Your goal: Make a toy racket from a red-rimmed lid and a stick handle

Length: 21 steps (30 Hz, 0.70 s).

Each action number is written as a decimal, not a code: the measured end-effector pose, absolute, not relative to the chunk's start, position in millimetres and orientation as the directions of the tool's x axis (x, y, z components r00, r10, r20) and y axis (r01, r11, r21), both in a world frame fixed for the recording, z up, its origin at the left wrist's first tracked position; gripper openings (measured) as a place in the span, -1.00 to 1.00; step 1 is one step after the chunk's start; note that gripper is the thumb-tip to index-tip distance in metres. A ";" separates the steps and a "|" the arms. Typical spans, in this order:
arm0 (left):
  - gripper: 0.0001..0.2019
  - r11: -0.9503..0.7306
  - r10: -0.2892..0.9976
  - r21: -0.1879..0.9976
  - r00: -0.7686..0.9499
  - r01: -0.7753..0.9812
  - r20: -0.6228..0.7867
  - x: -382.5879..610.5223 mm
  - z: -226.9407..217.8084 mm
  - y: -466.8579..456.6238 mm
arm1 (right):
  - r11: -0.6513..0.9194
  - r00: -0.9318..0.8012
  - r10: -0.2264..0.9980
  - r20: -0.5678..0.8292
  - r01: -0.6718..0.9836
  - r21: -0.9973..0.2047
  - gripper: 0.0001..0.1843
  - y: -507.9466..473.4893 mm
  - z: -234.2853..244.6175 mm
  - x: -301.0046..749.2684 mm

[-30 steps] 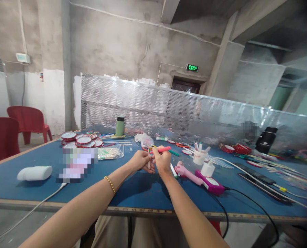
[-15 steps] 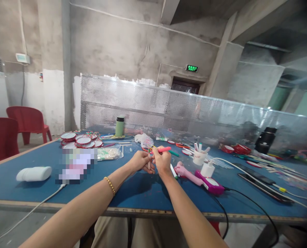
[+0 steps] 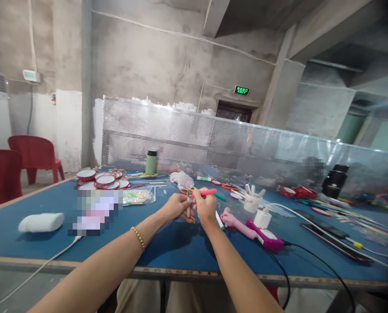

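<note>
My left hand (image 3: 178, 208) is closed on a small flat wooden stick (image 3: 188, 209) that stands upright between its fingers, with some green near its top. My right hand (image 3: 205, 206) grips a red-pink marker (image 3: 209, 191) like a pen, its tip end pointing left at the stick. Both hands meet over the middle of the blue table (image 3: 168, 252). Just right of my right hand lie a white and green marker (image 3: 219, 220) and a pink handle-shaped tool (image 3: 238, 223). The fingers partly hide the stick and the marker tip.
Round red-rimmed discs (image 3: 105, 179) pile up at left, near a bag of wooden sticks (image 3: 138, 196), a blurred-out phone (image 3: 96, 211) and a white bottle (image 3: 41, 222). A green thermos (image 3: 151, 163) stands behind. On the right are a cup of markers (image 3: 252, 201), a purple device (image 3: 266, 236) and cables.
The camera view has shifted slightly. Both hands stay together at the same spot, still holding the stick and the marker, with barely visible finger movement.
</note>
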<state>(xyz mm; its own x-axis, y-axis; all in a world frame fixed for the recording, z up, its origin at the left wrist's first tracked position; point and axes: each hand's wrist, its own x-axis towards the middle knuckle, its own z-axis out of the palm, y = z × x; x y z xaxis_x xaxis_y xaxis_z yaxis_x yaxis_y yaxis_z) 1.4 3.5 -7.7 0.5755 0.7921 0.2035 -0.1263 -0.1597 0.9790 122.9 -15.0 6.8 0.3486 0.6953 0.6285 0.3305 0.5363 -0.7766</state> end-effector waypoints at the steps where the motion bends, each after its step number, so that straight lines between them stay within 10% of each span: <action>1: -0.50 -0.161 0.791 0.978 0.576 -0.130 0.207 1.2 -7.6 3.3 | 0.538 0.350 0.696 0.628 0.325 -0.778 -0.64 -15.5 7.1 122.8; 21: -0.59 -0.154 0.792 0.980 0.577 -0.126 0.198 2.3 -10.6 6.1 | 0.521 0.333 0.697 0.635 0.373 -0.768 -0.73 -15.7 7.9 124.1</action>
<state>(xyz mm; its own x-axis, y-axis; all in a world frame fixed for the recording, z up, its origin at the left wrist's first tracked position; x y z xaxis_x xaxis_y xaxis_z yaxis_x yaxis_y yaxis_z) 2.3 6.1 -10.6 0.5768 0.7925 0.1982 -0.1257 -0.1535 0.9801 124.1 -15.7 7.9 0.3327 0.6974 0.6347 0.3732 0.5208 -0.7678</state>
